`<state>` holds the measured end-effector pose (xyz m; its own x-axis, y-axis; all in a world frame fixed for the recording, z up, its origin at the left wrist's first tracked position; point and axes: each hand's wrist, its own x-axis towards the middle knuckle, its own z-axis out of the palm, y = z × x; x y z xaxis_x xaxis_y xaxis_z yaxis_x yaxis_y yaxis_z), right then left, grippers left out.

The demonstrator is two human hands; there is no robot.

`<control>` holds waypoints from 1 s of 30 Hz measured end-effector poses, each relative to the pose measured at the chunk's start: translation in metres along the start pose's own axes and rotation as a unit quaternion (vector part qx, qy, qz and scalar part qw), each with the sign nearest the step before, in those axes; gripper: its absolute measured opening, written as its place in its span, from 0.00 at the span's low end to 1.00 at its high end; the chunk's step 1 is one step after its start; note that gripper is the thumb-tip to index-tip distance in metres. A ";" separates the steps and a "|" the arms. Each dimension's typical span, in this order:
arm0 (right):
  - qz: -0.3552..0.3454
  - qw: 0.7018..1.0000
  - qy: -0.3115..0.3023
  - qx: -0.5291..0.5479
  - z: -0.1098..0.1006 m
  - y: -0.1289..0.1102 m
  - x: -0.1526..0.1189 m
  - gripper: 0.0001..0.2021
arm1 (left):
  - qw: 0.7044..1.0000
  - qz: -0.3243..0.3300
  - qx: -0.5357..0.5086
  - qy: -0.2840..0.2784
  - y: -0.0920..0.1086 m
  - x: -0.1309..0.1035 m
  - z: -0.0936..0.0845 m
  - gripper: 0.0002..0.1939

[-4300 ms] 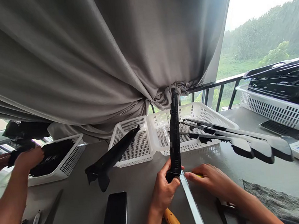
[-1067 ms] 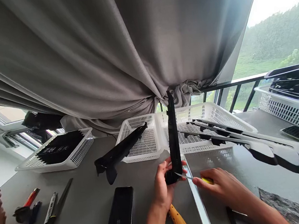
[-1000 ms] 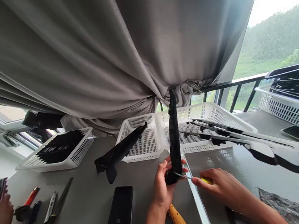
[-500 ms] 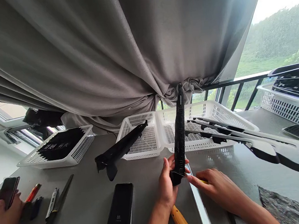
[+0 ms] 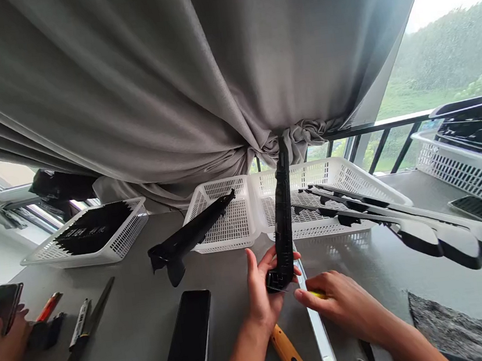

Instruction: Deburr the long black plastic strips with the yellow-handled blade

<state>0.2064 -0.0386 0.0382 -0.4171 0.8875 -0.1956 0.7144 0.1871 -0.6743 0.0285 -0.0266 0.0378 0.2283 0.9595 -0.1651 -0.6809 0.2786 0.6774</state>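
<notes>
My left hand (image 5: 262, 295) is wrapped round the lower end of a long black plastic trim piece (image 5: 282, 216), which stands nearly upright with its ribbed inner side showing. The left thumb sticks up beside the piece. Just right of that lower end, my right hand (image 5: 341, 303) is closed on a small yellow tool (image 5: 317, 294), mostly hidden by the fingers. The right thumb tip is close to the trim piece, with a slight gap. Beneath my hands lie an orange-handled tool (image 5: 291, 354) and a pale metal strip (image 5: 319, 335).
Another black trim piece (image 5: 190, 233) leans on a white basket (image 5: 226, 244); several rest across a wider basket (image 5: 339, 230). A black phone (image 5: 186, 345), a yellow-black knife (image 5: 80, 352) and a grey cloth (image 5: 465, 323) lie around. At left, another person's hands (image 5: 6, 344) hold a phone.
The left hand has turned the trim piece, so more of the inside of its lower end shows. My right hand has drawn slightly away from it.
</notes>
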 end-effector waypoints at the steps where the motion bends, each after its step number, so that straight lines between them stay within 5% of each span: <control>1: 0.002 1.000 0.007 -0.002 0.000 0.000 0.000 0.37 | 1.000 -0.002 -0.008 -0.001 0.000 0.000 -0.001 0.50; 30: -0.009 0.999 0.026 -0.041 0.003 0.004 0.000 0.35 | 0.999 0.028 0.008 0.017 0.007 0.000 0.000 0.45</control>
<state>0.2082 -0.0393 0.0336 -0.4012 0.9044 -0.1453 0.7520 0.2346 -0.6161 0.0237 -0.0244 0.0423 0.1653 0.9747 -0.1503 -0.6809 0.2230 0.6976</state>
